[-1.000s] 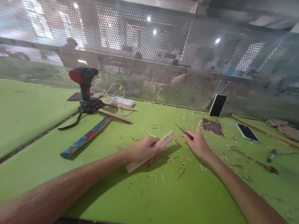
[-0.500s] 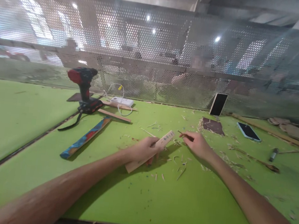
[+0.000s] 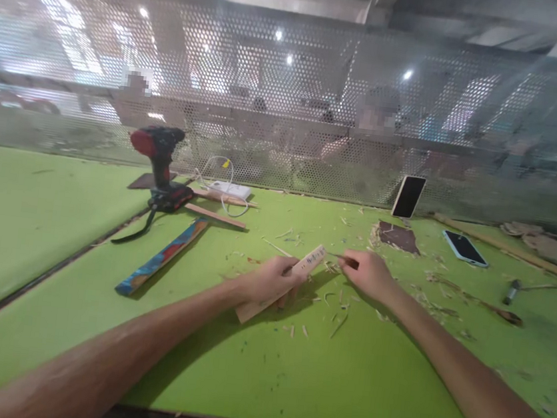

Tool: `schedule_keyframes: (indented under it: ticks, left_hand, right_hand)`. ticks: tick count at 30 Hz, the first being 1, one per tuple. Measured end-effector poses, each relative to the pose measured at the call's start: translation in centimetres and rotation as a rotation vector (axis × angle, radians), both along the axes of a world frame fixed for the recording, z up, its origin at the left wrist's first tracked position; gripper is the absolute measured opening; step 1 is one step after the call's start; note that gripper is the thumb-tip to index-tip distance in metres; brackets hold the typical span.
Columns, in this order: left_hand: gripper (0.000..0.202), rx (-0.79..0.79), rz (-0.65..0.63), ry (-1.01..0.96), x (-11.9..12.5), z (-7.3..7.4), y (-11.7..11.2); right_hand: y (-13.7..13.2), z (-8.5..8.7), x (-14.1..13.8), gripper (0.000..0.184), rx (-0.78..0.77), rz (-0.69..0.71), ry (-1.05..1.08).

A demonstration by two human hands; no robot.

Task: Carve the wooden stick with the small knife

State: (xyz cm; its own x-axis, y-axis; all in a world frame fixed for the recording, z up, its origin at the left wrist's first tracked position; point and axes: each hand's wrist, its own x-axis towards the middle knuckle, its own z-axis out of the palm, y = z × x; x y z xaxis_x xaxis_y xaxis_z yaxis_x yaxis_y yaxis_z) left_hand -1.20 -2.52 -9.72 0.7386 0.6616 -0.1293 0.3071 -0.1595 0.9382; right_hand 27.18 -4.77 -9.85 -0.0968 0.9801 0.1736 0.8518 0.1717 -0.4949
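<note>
My left hand (image 3: 270, 280) is wrapped round a pale flat strip of wood (image 3: 314, 259), its upper end tilted toward the far right. Dark marks run along the face of that end. A slim tool with a brown handle (image 3: 350, 262) is pinched in my right hand (image 3: 369, 273). Its thin tip points left and reaches close to the strip's upper end; whether they touch I cannot tell. Curled wood shavings (image 3: 339, 320) lie on the green table (image 3: 259, 381) below and around both hands.
A red and black cordless drill (image 3: 162, 169) stands at back left, by a blue painted strip (image 3: 162, 256) and a white power strip (image 3: 230, 190). Sandpaper (image 3: 398, 237), an upright phone (image 3: 409, 197), a flat phone (image 3: 465, 248) and a marker (image 3: 511, 292) are right. A perforated screen (image 3: 290, 103) borders the back.
My right hand has turned slightly, so the tool's tip now points left toward the strip's end. My left hand keeps its hold on the wood. The whole view has shifted a little.
</note>
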Motion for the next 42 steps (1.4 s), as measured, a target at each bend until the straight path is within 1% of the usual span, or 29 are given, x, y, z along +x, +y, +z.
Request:
schedule_keyframes:
  ticks: [3,6,8,11,13,14,16,17,19,20,23,26,29,31,33,35,38,40,42]
  left_hand:
    - [0.034,0.044,-0.047,0.048,-0.3,0.8,-0.4]
    - [0.042,0.180,-0.128,0.121,-0.7,2.0,-0.6]
    - [0.048,0.247,-0.142,0.146,-1.0,2.6,-0.4]
    - [0.054,0.293,-0.149,0.180,-1.3,3.4,0.0]
    - [0.057,0.388,-0.161,0.240,-1.6,4.0,0.4]
    - [0.060,0.472,-0.164,0.271,-1.7,4.3,0.7]
    - [0.053,0.614,-0.161,0.319,-2.1,4.7,1.2]
    - [0.046,0.642,-0.185,0.335,-2.3,4.9,1.5]
    - [0.029,0.656,-0.249,0.363,-2.8,5.0,2.2]
    - [0.024,0.655,-0.274,0.376,-3.1,4.9,2.6]
    - [0.022,0.666,-0.301,0.414,-4.0,4.7,3.8]
    - [0.020,0.764,-0.302,0.445,-4.7,4.7,4.7]
    - [0.020,0.850,-0.335,0.439,-5.0,4.9,4.8]
    - [0.022,0.853,-0.365,0.421,-4.9,4.9,4.6]
    - [0.025,0.823,-0.388,0.394,-4.7,4.8,4.4]
    - [0.027,0.772,-0.404,0.354,-4.5,4.6,4.4]
    - [0.027,0.711,-0.400,0.294,-4.3,4.4,4.5]
    - [0.024,0.715,-0.370,0.280,-4.1,4.4,4.4]
    - [0.021,0.752,-0.322,0.281,-3.8,4.4,4.1]
  right_hand:
    - [0.1,0.3,0.0,0.040,0.090,-0.032,-0.118]
    - [0.1,0.6,-0.4,0.033,0.138,-0.026,-0.161]
    - [0.1,0.7,-0.7,0.032,0.132,-0.022,-0.141]
    - [0.1,0.6,-0.9,0.034,0.122,0.001,-0.073]
    - [0.1,0.5,-1.0,0.038,0.124,0.030,-0.032]
    - [0.0,0.5,-1.0,0.041,0.119,0.044,-0.020]
    - [-0.2,0.8,-1.2,0.047,0.078,0.065,0.000]
    - [-0.4,1.0,-1.3,0.049,0.041,0.074,0.012]
    - [-0.7,1.7,-1.5,0.049,-0.028,0.095,0.040]
    - [-0.9,2.0,-1.7,0.049,-0.052,0.115,0.051]
    - [-1.5,2.9,-2.3,0.054,-0.068,0.198,0.074]
    - [-2.1,3.1,-3.2,0.067,-0.107,0.269,0.063]
    - [-2.7,3.0,-4.5,0.068,-0.162,0.360,-0.034]
    - [-3.1,3.0,-5.4,0.062,-0.166,0.421,-0.137]
    - [-3.4,3.1,-6.3,0.055,-0.137,0.458,-0.241]
    - [-3.6,3.1,-6.8,0.048,-0.108,0.461,-0.319]
    - [-3.8,2.9,-7.1,0.045,-0.107,0.418,-0.379]
    - [-3.7,2.7,-7.0,0.044,-0.095,0.382,-0.393]
    - [-3.5,2.5,-6.7,0.042,-0.041,0.365,-0.399]
